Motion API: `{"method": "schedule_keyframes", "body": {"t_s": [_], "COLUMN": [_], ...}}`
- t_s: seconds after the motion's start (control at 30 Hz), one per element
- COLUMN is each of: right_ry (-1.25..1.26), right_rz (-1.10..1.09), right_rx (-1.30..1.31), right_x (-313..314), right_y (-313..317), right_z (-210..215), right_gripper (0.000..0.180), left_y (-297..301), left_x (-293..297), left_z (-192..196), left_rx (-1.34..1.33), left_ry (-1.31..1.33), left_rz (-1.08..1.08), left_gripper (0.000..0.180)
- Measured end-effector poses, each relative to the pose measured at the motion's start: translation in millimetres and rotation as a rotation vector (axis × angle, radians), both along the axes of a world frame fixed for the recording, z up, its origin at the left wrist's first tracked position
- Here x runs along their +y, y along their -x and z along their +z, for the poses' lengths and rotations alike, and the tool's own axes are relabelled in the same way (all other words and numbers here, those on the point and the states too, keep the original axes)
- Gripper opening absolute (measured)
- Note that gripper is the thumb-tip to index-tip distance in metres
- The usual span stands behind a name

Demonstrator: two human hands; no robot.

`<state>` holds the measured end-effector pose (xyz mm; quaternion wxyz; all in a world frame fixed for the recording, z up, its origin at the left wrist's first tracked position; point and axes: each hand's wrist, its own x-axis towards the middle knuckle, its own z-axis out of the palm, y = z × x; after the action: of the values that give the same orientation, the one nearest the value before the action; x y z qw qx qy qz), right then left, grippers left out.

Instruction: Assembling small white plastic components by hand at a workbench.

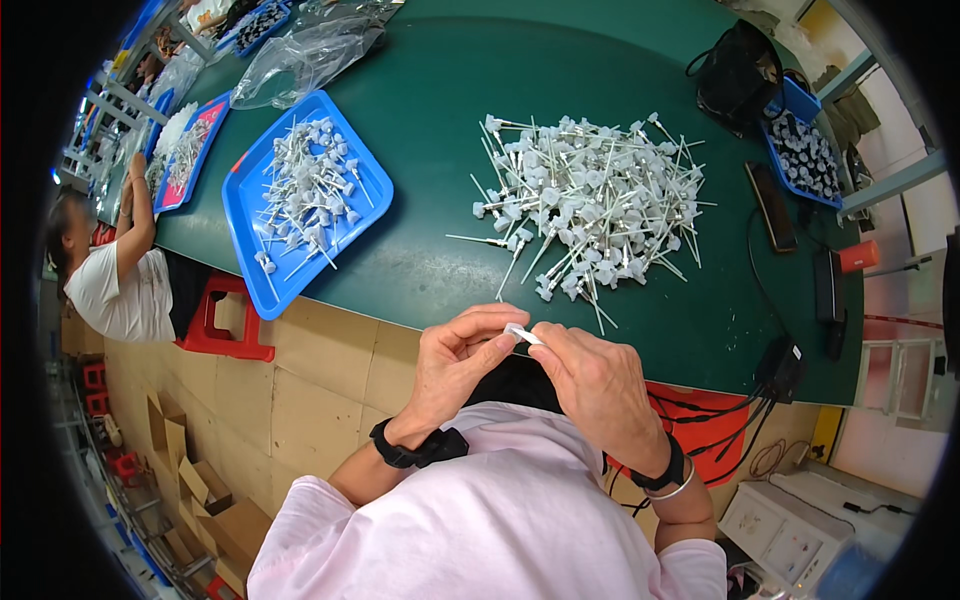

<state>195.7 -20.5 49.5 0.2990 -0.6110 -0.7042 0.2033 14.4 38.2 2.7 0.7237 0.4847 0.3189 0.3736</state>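
Observation:
At the table's near edge, my left hand (455, 362) and my right hand (598, 378) meet, both closed with fingertips pinched on one small white plastic piece (523, 334). Fingers cover most of that piece, so its exact kind cannot be made out. Just beyond my hands, on the green table (430, 130), spreads a big pile of spray-pump-like heads (600, 200) in translucent white, each with a thin pale tube. More of the same heads (310, 180) lie loosely in a blue tray (367, 165) to the left.
Clear plastic bags (310, 60) lie at the far left. A phone (771, 207), a black bag (738, 75) and another blue tray of parts (803, 155) line the right side. Black cables (715, 408) hang at the near right. Further left, another person (120, 265) sits by a red stool (225, 325).

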Motion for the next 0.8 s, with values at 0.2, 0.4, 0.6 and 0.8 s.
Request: {"method": "schedule_keyframes", "body": {"t_s": [0.2,0.4,0.6,0.8], "right_ry": [0.078,0.254,0.663,0.578], "right_rz": [0.055,0.100,0.200,0.162], "right_rx": [0.164,0.348,0.628,0.655], "right_x": [5,13,23,20], "right_y": [-8,-20,-29,-23], "right_z": [2,-4,-9,-15], "right_gripper": [0.015,0.017,0.027,0.029], "left_y": [-1,0,2,1], "left_x": [-2,-3,-3,0], "left_z": [3,6,8,3], "left_rx": [0.042,0.062,0.107,0.073], "left_ry": [-0.042,-0.106,-0.191,-0.115], "left_rz": [0.037,0.027,0.017,0.028], "left_gripper": [0.022,0.023,0.023,0.020]}}
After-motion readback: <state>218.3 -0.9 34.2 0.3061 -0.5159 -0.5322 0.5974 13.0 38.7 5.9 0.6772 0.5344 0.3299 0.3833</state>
